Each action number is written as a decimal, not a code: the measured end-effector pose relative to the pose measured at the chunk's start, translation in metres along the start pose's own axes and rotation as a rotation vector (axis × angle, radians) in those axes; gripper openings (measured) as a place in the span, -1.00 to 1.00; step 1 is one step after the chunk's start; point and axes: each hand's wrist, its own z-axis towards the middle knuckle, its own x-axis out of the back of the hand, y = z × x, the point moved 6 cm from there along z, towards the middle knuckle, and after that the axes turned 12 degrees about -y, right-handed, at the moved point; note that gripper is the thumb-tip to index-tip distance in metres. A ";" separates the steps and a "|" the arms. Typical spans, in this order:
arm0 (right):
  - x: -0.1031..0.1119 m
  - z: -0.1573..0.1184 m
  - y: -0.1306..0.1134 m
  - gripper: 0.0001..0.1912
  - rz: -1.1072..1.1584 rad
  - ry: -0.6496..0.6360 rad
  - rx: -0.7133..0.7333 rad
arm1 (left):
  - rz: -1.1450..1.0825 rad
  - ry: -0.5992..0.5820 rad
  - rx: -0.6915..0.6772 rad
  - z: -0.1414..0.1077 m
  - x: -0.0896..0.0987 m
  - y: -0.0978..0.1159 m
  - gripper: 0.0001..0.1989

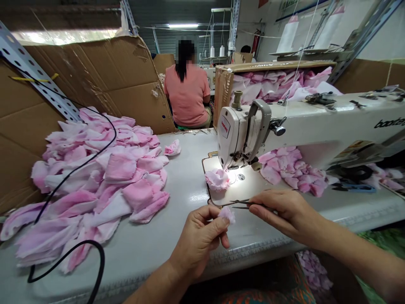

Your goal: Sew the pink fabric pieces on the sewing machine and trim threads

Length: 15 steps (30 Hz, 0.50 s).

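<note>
Between the thumb and fingers of my left hand (205, 232) is a small gathered piece of pale pink fabric (228, 214). My right hand (283, 213) grips thread snips (241, 203), their two thin points spread apart and directed left, just above the fabric piece. Behind both hands stands a white sewing machine (234, 131), its lamp lighting the needle plate. A ruffled pink fabric piece (217, 180) lies under the needle area, to the left of the presser foot; whether it is stitched down there cannot be seen.
A large heap of pink fabric pieces (104, 181) covers the table's left side, with a black cable (79, 162) across it. More pink pieces (295, 169) lie under the machine arm, near blue-handled snips (357, 187). Beyond sit a filled cardboard box (224, 95) and a person (187, 93).
</note>
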 end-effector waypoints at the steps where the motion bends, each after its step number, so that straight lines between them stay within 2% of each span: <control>1: -0.005 0.000 0.003 -0.68 0.092 -0.019 -0.066 | -0.006 0.013 -0.017 0.000 0.001 0.000 -0.71; 3: -0.016 -0.002 0.006 -0.60 0.244 -0.036 -0.175 | -0.019 0.033 -0.056 0.002 0.003 0.002 -0.71; 5: -0.027 -0.002 0.002 -0.57 0.340 -0.029 -0.210 | -0.024 0.044 -0.092 0.003 0.003 0.003 -0.71; 8: -0.037 -0.001 -0.006 -0.61 0.408 -0.011 -0.207 | -0.016 0.066 -0.117 0.003 0.004 0.003 -0.73; 15: -0.045 0.003 -0.009 -0.63 0.420 0.015 -0.208 | -0.018 0.110 -0.136 0.002 0.005 0.003 -0.73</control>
